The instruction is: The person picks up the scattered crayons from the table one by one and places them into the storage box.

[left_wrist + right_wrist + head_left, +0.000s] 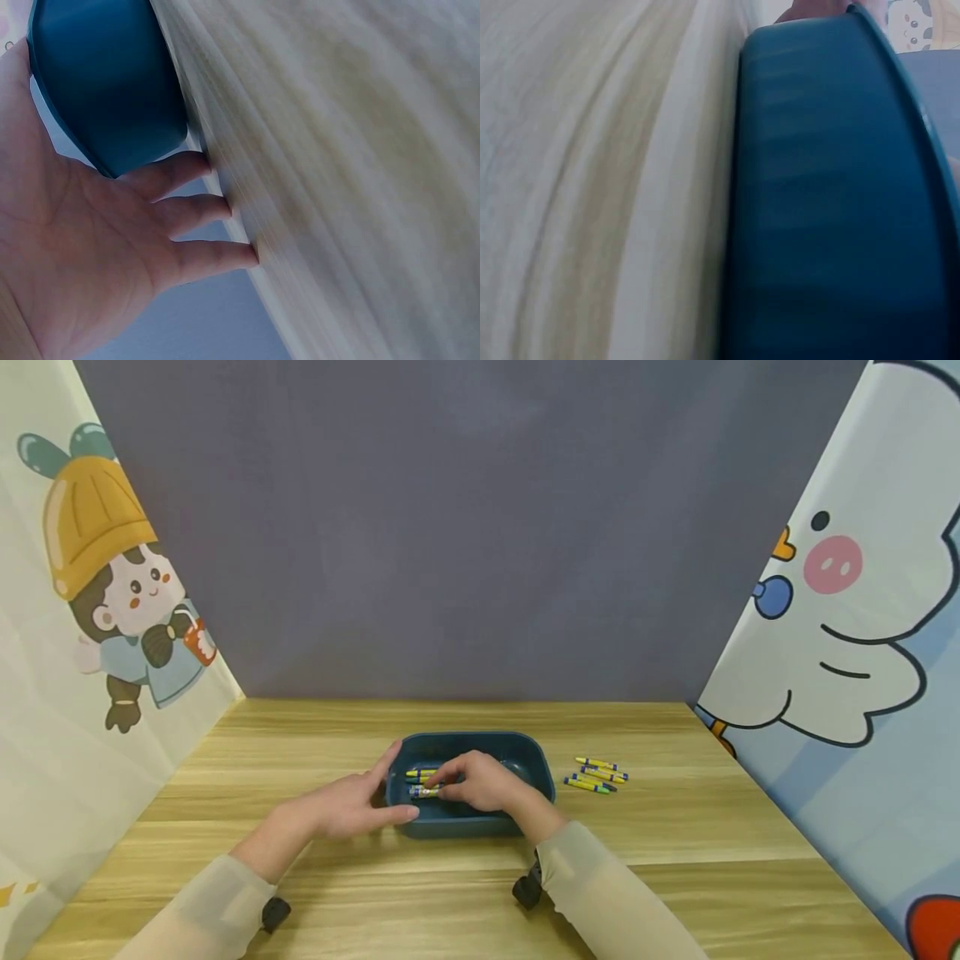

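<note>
A dark blue plastic bin (480, 828) stands on the wooden table. My left hand (351, 803) spans its left end, thumb along the front rim and index finger at the back left corner. In the left wrist view the other fingers of this left hand (112, 232) stretch down to the tabletop beside the bin (112, 82). Inside the bin, several yellow crayons (420, 773) lie side by side near the left end. My right hand (483, 781) reaches in over the right part and pinches a crayon (424, 792) with thumb and fingertips. The right wrist view shows mostly the bin's outer wall (832, 195).
Several more yellow crayons (600, 773) lie loosely grouped on the table right of the bin. A grey cloth backdrop (465, 543) rises behind the table (315, 885), and printed cartoon panels flank it on both sides.
</note>
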A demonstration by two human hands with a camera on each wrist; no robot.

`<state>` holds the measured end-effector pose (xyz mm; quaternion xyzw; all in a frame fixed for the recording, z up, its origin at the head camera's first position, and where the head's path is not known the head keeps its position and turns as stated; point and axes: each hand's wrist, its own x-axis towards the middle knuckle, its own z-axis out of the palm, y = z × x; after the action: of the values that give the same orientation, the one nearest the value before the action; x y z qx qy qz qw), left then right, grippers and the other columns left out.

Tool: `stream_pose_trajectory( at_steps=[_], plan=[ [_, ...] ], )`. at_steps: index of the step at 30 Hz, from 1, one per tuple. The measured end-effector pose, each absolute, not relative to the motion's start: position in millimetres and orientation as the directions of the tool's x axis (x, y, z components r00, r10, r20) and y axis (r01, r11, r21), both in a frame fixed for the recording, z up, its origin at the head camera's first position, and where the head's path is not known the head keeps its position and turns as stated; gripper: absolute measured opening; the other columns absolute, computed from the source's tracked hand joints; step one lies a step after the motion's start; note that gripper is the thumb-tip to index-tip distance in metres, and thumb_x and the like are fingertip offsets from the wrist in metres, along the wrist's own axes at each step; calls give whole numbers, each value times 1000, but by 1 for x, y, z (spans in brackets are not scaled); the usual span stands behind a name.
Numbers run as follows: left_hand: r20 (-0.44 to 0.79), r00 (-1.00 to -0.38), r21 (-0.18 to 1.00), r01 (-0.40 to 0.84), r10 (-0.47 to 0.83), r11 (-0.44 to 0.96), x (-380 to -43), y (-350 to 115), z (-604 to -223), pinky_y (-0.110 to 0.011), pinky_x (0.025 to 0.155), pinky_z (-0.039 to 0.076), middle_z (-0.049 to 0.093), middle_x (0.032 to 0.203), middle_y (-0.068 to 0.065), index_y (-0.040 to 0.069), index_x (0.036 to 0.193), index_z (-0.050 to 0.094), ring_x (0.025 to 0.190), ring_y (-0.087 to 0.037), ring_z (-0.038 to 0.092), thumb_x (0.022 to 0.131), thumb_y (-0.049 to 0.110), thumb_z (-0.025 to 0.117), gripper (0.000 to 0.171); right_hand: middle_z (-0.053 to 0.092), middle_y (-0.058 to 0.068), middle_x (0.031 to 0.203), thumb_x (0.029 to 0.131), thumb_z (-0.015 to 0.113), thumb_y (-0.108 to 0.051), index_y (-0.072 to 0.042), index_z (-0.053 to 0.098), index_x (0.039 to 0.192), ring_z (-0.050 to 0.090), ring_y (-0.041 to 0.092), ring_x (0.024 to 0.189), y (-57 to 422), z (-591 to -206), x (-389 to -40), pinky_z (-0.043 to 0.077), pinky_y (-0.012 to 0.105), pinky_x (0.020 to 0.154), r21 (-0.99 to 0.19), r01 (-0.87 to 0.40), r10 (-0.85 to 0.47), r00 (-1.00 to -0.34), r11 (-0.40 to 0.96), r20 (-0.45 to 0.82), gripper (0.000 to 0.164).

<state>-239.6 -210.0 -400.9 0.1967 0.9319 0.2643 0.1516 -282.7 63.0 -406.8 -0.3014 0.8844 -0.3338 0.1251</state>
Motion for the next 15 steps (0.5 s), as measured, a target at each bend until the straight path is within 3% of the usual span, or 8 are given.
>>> stream_pose_trajectory(
  at_steps=[5,15],
  plan=[
    [-172,-875,559,291,453,776,-240,-210,-402,-61,118,48,55,161,-27,25,178,-10,142,-38,61,100,74,64,118,81,-1,129,106,74,-14,-23,86,120,72,22,123,61,-410,-284,58,46,104,-647,-442,-610,-791,621,-45,21],
    [-176,-876,552,289,448,782,-240,-210,-402,-58,111,52,60,155,-27,23,178,-10,130,-32,68,101,73,64,118,80,-3,115,103,78,-14,-23,87,119,67,10,99,56,-414,-286,56,35,90,-563,-496,-618,-785,661,-34,20]
  ],
)
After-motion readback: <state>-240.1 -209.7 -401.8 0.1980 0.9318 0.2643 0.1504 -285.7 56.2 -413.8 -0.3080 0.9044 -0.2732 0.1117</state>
